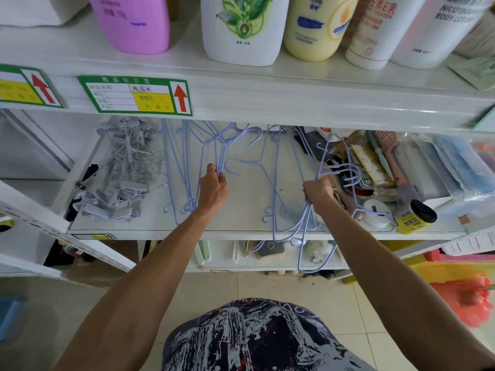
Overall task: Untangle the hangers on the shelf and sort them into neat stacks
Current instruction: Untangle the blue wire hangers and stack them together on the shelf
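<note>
Light blue wire hangers (pixel 184 167) lie on the white shelf (pixel 241 210) in a row left of centre, hooks pointing to the back. My left hand (pixel 214 187) is shut on the wires of a hanger in that row. My right hand (pixel 320 195) is shut on a tangled bunch of blue hangers (pixel 302 228); part of the bunch hangs over the shelf's front edge and part reaches back over the clutter on the right. A pile of grey clip hangers (pixel 120 183) lies at the shelf's left end.
Right of the hangers sit a comb (pixel 294 212), hairbrushes (pixel 385 153), a white round case (pixel 377 212), a black-capped yellow jar (pixel 415 216) and packaged goods (pixel 460 167). The upper shelf holds large bottles (pixel 241 28) with price labels (pixel 136 95) on its edge. A red bag (pixel 466 301) lies on the floor.
</note>
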Demonstrator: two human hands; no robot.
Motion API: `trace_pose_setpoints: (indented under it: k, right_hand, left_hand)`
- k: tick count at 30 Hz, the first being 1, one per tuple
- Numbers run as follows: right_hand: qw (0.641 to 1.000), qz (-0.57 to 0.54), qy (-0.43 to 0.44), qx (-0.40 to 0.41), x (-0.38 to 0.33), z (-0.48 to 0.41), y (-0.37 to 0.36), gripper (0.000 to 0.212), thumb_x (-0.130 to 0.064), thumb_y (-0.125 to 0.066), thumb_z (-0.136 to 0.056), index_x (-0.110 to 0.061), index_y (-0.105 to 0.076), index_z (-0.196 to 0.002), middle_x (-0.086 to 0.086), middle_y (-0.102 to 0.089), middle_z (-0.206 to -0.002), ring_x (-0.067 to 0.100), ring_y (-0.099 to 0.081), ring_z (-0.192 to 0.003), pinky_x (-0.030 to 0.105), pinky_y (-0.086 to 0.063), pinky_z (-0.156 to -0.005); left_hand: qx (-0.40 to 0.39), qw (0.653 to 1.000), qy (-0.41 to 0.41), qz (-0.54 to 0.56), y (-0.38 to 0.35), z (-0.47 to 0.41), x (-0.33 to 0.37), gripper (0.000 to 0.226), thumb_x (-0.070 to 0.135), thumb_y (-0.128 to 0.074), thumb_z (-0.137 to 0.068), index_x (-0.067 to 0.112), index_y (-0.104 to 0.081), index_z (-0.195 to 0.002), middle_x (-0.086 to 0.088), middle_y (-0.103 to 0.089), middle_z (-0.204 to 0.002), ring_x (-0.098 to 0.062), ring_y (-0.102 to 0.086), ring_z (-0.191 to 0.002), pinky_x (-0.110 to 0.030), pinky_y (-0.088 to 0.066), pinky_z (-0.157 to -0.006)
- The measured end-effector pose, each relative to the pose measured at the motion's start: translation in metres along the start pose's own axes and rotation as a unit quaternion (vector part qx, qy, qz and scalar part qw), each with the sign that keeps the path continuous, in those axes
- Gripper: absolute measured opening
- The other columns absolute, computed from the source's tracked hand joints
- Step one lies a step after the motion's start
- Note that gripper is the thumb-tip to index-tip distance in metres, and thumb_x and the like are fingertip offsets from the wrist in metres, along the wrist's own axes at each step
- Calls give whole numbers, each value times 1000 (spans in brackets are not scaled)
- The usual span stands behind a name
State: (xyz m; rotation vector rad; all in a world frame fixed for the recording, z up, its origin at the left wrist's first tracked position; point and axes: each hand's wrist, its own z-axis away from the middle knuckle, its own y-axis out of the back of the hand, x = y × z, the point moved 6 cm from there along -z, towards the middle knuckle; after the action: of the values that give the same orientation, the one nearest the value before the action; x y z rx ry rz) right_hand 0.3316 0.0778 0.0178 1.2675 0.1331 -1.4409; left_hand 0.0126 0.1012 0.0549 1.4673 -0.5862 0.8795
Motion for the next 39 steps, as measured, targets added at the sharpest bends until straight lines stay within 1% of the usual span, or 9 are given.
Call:
trace_pose_setpoints:
  k: [3,5,9,13,18,21,25,35,39]
  right_hand:
    - [994,108,24,14,-7,13,-1,43,-24,-79,-79,-4,-50,-103,14,-59,-101,24,-56,-89,30,-44,-68]
    - [986,161,30,28,-8,15,-1,26,-9,-68,-87,1,-54,-106,15,-56,-102,27,-56,-95,29,-42,-72]
    - [970,231,58,46,-16,19,0,37,-9,-60,-89,5,-55,-123,22,-55,-128,37,-57,-115,36,-51,-86]
    - [964,253,72,44,-22,20,8,37,-10,-57,-88,3,-56,-122,20,-60,-122,36,-60,-110,35,-50,-77]
    - [967,231,71,81,-23,26,24,41,-17,-69,-84,-7,-55,-122,16,-63,-118,35,-59,-112,42,-50,-90]
    - [949,290,92,85,-30,31,31,42,-30,-70,-87,-13,-54,-123,11,-63,-117,32,-56,-116,42,-40,-98]
    - [948,294,114,49,-29,38,25,42,-33,-47,-101,-4,-52,-130,20,-57,-131,36,-52,-122,39,-44,-95]
    - [940,275,96,175,-31,67,80,42,-35,-36,-102,-5,-61,-115,20,-66,-109,37,-63,-97,40,-44,-76]
    - [930,279,93,220,-34,81,112,36,-30,-38,-101,-6,-64,-110,19,-67,-103,31,-56,-80,37,-43,-71]
  left_hand:
    - [-6,1000,-3,4,0,3,1,12,14,-41,-103,4,-47,-103,-11,-52,-82,-6,-42,-55,-17,-28,-39]
    - [-9,1000,-3,6,2,4,0,12,15,-41,-103,4,-47,-102,-11,-53,-82,-8,-43,-55,-20,-25,-41]
    - [-10,1000,-1,16,4,4,-4,9,16,-41,-102,8,-44,-97,-12,-53,-80,-12,-44,-54,-29,-25,-48]
    - [-3,1000,-12,21,7,5,-1,10,14,-43,-102,6,-44,-95,-11,-51,-78,-19,-44,-56,-26,-24,-49]
    - [-4,999,-29,28,10,5,-1,11,13,-42,-102,7,-42,-93,-10,-49,-76,-8,-40,-54,-11,-34,-43]
    - [-10,999,-31,32,11,5,-2,11,13,-43,-102,6,-44,-94,-11,-50,-78,-9,-41,-56,-21,-32,-47]
    - [-10,999,-33,34,10,6,-2,9,14,-44,-101,7,-45,-95,-13,-52,-81,-23,-46,-66,-24,-24,-54]
    - [-29,998,-36,30,11,16,-1,7,12,-44,-101,9,-42,-95,-12,-51,-82,-5,-37,-54,-22,-25,-54]
    - [-50,998,-29,12,3,17,-11,9,15,-43,-101,8,-45,-96,-13,-54,-84,-16,-46,-57,-25,-28,-53]
